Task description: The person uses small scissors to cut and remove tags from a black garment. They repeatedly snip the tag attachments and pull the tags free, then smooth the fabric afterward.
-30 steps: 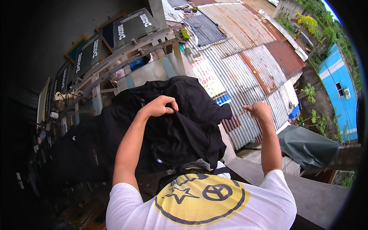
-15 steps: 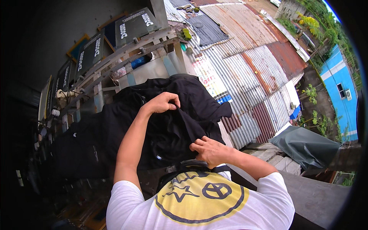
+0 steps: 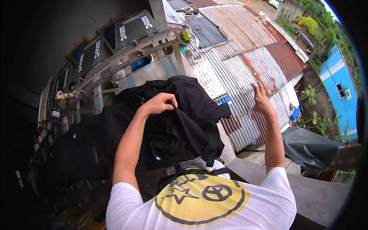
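Observation:
Black cloth, apparently a garment (image 3: 172, 138), lies in loose folds in front of me. A pinched edge of it is between the thumb and fingers of my left hand (image 3: 163, 103), which lifts the fabric slightly near the middle. From that pinch a fold runs down to the right and hangs close to my waist. Off to the right, my right hand (image 3: 261, 100) is raised in the air with its fingers apart, holding nothing. More black fabric (image 3: 82, 147) spreads to the left, with small white marks on it. Whether it is one piece or several I cannot tell.
Behind the cloth stands a wooden rack (image 3: 126, 57) with dark printed frames (image 3: 136, 28) leaning on it. A concrete ledge (image 3: 291, 195) runs along the right. Beyond it are corrugated metal roofs (image 3: 245, 50), a dark green tarp (image 3: 310, 147) and a blue building (image 3: 339, 96).
My right hand has let go of the cloth's lower right edge and moved up and to the right, fingers spreading. The freed edge hangs down. My left hand keeps its pinch, almost unmoved.

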Demonstrator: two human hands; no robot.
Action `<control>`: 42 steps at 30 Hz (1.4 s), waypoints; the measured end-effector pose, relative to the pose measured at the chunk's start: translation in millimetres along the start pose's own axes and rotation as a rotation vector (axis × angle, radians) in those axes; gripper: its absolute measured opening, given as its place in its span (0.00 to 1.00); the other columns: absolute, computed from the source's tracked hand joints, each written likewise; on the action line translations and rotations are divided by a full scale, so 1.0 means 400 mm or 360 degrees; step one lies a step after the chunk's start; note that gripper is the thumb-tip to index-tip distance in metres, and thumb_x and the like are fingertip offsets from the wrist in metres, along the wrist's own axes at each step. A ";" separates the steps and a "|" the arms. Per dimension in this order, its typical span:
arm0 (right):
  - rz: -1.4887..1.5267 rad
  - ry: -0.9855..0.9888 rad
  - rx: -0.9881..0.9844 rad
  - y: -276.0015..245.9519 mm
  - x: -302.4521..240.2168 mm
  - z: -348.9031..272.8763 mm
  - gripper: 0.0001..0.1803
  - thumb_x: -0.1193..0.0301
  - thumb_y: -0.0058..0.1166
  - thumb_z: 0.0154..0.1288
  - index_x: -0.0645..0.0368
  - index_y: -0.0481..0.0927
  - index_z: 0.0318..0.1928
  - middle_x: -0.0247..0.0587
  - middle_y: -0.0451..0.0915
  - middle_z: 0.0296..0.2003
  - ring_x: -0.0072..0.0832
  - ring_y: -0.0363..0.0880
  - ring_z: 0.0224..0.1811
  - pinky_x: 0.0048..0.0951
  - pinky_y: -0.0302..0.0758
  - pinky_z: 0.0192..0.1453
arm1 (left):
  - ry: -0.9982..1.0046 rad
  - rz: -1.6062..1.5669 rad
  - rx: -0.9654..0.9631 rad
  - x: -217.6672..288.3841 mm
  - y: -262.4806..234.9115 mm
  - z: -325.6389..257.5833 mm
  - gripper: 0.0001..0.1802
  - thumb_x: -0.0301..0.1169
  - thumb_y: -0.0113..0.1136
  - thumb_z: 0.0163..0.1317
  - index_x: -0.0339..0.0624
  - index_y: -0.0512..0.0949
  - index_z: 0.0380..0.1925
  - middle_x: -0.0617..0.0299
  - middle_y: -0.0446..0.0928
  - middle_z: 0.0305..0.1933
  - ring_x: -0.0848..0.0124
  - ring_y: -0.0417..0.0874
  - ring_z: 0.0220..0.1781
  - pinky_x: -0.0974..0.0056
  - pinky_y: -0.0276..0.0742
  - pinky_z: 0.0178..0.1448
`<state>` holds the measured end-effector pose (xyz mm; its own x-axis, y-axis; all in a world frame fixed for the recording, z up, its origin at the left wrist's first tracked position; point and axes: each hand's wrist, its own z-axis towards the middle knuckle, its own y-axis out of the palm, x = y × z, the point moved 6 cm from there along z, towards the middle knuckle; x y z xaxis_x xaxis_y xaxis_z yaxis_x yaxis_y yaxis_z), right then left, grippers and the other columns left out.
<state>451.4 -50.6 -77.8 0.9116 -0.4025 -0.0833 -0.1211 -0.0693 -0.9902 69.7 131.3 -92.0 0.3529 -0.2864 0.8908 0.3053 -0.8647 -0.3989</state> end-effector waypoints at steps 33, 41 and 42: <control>0.2716 -0.0320 -0.0622 0.134 -0.067 0.165 0.11 0.82 0.56 0.42 0.68 0.85 0.30 0.40 0.85 0.36 0.27 0.80 0.32 0.26 0.76 0.38 | 0.0150 0.0743 0.1249 -0.020 -0.141 0.295 0.03 0.27 0.62 0.63 0.42 0.78 0.35 0.53 0.83 0.38 0.49 0.83 0.44 0.51 0.76 0.44; 0.1892 -0.0032 -0.0719 0.239 -0.041 0.181 0.02 0.78 0.53 0.46 0.58 0.75 0.20 0.26 0.72 0.17 0.18 0.71 0.22 0.22 0.62 0.29 | -0.0227 0.0823 0.1009 -0.149 -0.128 0.331 0.05 0.31 0.62 0.63 0.43 0.79 0.35 0.54 0.83 0.40 0.48 0.83 0.46 0.48 0.75 0.46; 0.1811 -0.0063 -0.0765 0.251 -0.037 0.184 0.02 0.77 0.53 0.46 0.58 0.75 0.20 0.26 0.71 0.16 0.18 0.71 0.22 0.21 0.62 0.29 | -0.0231 0.0855 0.0994 -0.156 -0.123 0.336 0.05 0.31 0.62 0.63 0.43 0.79 0.35 0.54 0.84 0.41 0.48 0.83 0.46 0.48 0.75 0.46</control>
<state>454.7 15.4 -184.3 0.2034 -0.4258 -0.8817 -0.9770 -0.0293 -0.2112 151.5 247.3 -157.1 0.6878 -0.5012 0.5251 0.4819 -0.2256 -0.8467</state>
